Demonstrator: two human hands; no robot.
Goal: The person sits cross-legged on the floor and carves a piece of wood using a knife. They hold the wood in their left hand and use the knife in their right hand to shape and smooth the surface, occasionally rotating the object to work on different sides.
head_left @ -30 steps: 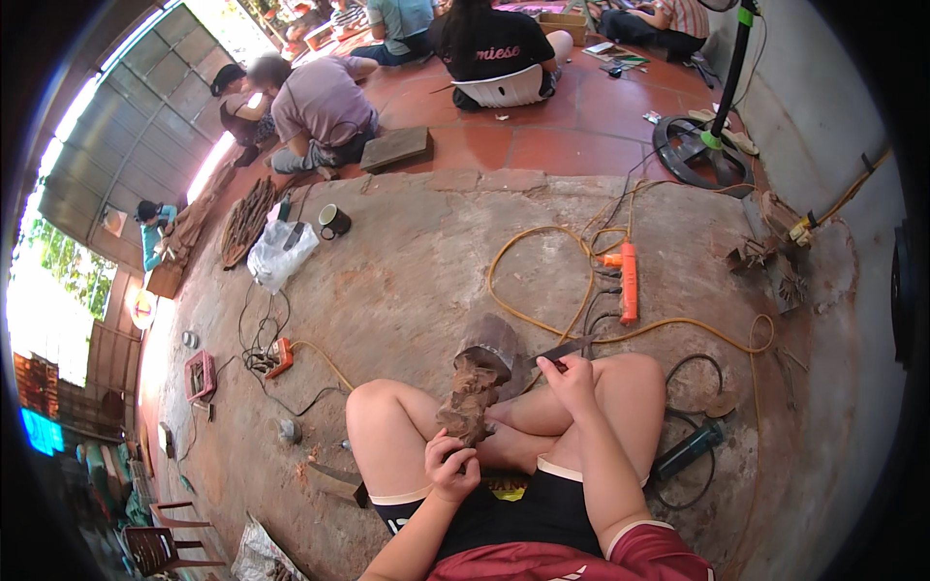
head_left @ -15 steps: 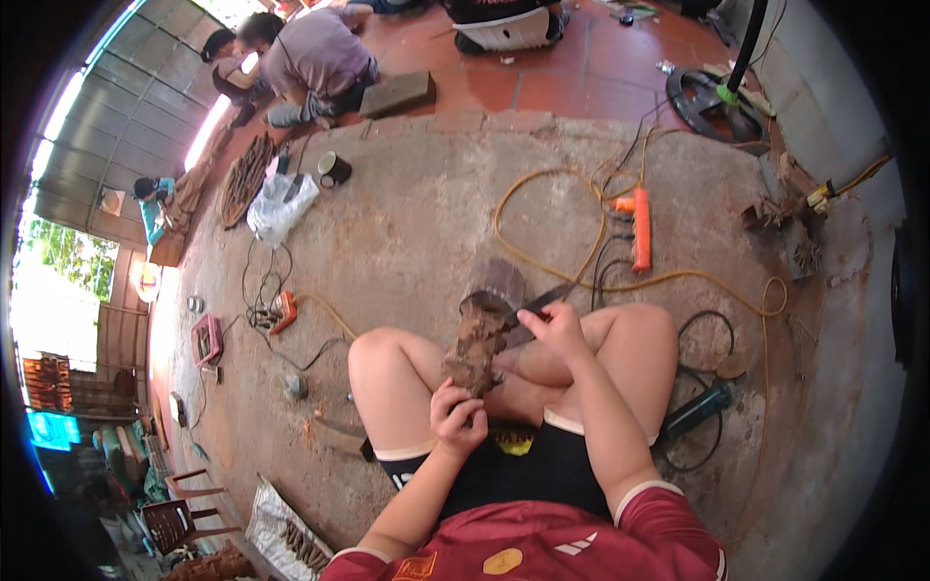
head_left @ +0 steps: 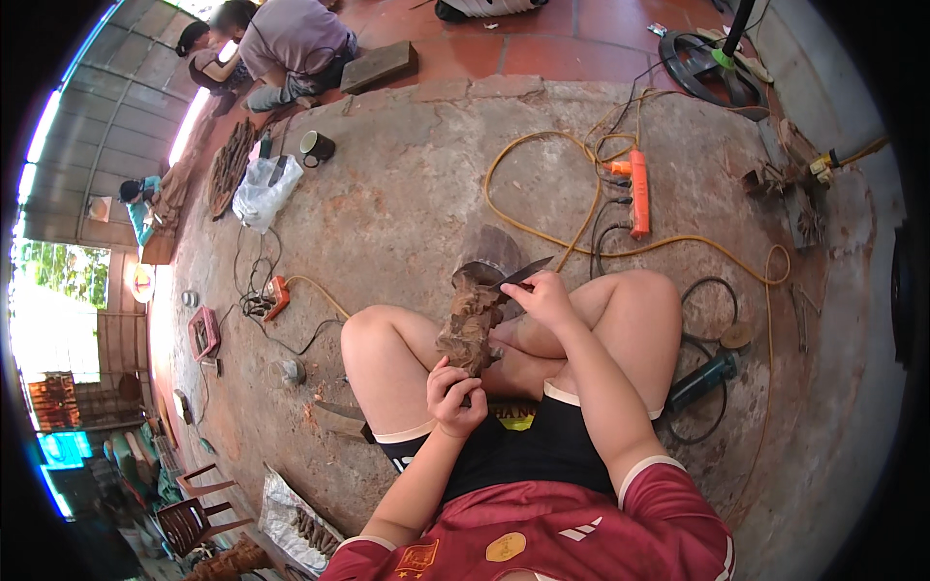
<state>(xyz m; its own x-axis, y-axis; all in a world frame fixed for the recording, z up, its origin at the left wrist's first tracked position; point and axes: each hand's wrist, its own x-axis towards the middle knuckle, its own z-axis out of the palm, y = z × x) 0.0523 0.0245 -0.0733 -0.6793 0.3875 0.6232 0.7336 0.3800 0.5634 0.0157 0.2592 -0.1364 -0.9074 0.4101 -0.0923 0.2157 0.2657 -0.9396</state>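
Note:
My left hand is closed round the near end of a brown carved piece of wood, which slants up between my bent knees. Its far end rests against a dark round wooden block on the floor. In my right hand is a knife, gripped by the handle. The dark blade points up and to the right, just beside the upper part of the carving. Whether its edge touches the wood, I cannot tell.
An orange power strip with a looping yellow cord lies ahead right. A green power tool is beside my right knee. To the left are another orange socket, a plastic bag and a mug. People sit far left.
The knife has turned, its blade now angled more upward over the carving's upper end. My right hand has shifted slightly left and up. The whole view has tilted a little.

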